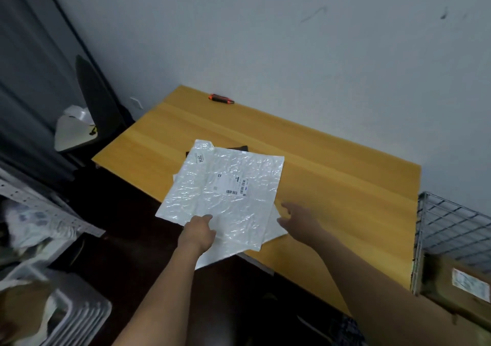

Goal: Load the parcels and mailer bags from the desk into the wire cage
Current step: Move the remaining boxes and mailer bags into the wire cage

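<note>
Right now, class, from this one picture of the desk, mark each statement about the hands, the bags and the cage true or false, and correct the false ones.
1. The left hand holds the near edge of the top white mailer bag. True.
2. The right hand grips a cardboard box. False: its fingers are spread and hold nothing, beside the stack of bags.
3. An orange and black tool lies at the far edge of the desk, by the wall. True.
4. The wire cage stands left of the desk. False: it stands at the desk's right end.
5. Only one bag lies on the desk. False: a second white bag shows under the top one.
</note>
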